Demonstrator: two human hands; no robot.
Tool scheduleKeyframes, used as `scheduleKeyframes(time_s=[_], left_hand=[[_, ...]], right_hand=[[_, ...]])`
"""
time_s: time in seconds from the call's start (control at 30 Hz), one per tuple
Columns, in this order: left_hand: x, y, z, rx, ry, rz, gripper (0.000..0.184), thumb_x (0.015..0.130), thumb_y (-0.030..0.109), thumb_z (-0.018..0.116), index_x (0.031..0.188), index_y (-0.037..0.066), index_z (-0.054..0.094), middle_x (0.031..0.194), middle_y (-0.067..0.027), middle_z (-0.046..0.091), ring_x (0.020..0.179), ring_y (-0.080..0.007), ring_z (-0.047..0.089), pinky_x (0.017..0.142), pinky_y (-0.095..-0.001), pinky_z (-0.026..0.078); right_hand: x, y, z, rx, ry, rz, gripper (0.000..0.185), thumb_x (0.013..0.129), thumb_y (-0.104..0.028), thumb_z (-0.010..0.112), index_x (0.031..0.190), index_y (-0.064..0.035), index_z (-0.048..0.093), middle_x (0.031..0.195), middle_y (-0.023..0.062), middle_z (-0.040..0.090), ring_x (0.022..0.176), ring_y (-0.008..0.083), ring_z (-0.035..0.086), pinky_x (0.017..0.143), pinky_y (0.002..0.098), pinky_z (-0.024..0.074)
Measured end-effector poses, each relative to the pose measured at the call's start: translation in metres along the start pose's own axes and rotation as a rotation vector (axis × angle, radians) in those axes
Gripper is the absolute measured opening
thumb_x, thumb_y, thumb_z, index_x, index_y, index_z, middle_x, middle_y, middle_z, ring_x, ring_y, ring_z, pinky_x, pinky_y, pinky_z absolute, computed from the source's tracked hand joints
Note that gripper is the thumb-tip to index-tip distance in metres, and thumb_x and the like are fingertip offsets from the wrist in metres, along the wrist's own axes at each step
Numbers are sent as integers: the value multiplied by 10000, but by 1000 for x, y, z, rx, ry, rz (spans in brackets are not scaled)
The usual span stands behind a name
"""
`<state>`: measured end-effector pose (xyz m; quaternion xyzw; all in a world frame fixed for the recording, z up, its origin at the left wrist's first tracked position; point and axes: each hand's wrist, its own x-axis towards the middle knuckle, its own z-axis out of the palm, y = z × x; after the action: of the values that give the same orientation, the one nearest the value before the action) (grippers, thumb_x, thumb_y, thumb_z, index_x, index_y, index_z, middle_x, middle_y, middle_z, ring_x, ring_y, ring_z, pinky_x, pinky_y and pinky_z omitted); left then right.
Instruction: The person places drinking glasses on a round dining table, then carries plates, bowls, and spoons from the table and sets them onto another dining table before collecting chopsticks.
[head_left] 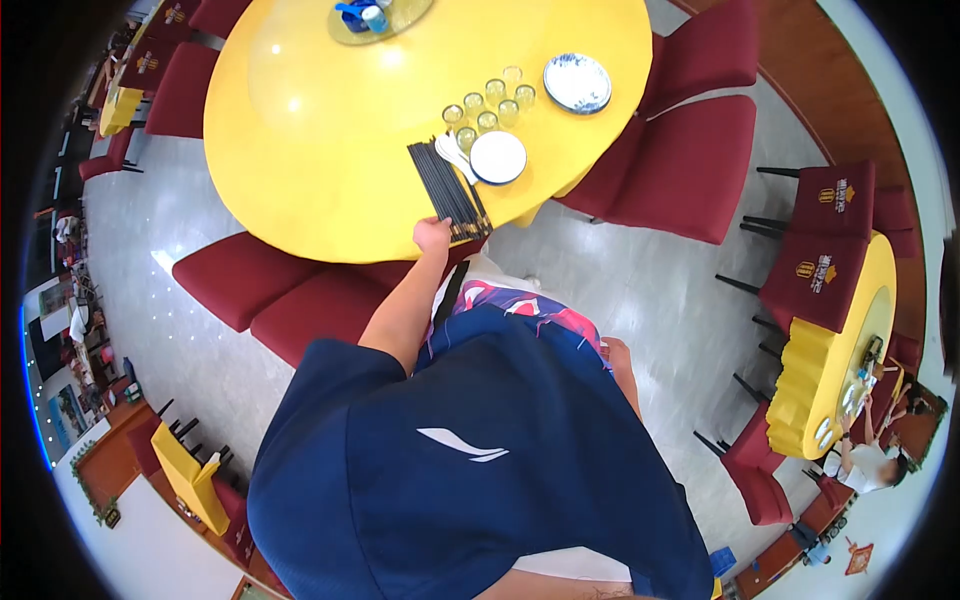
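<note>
My left hand is at the near edge of the round yellow table, its fingers closed at the ends of a row of dark chopsticks. White spoons lie beside the chopsticks, next to a stack of white plates or bowls. Several small clear glasses stand together just beyond. Farther right is a stack of blue-patterned plates. My right hand hangs low beside my patterned apron, mostly behind my shirt; its fingers cannot be made out.
The yellow-covered table carries a glass turntable with blue items. Dark red chairs stand at its right, and more chairs at the near left. Another yellow table stands at the right, with a person beside it.
</note>
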<state>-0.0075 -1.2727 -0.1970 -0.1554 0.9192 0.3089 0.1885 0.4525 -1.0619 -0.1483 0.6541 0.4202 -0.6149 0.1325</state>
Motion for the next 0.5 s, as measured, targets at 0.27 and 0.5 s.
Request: scheduleKeyframes(time_s=[0.27, 0.5], left_hand=[[19, -2, -8, 27, -130, -32, 284, 659, 249, 802, 793, 22, 696, 750, -115, 686, 676, -221, 669, 684, -332, 523], [36, -27, -2, -199, -338, 78, 193, 804, 185, 641, 871, 12, 591, 750, -122, 665, 581, -202, 642, 545, -330, 507]], right_hand=[[14, -70, 27, 72, -4, -112, 265, 852, -278, 546, 1043, -101, 593, 826, 71, 633, 714, 165, 602, 640, 308, 469], [38, -86, 36, -115, -103, -154, 253, 860, -276, 522, 1014, -95, 609, 844, 80, 626, 737, 166, 593, 642, 310, 468]])
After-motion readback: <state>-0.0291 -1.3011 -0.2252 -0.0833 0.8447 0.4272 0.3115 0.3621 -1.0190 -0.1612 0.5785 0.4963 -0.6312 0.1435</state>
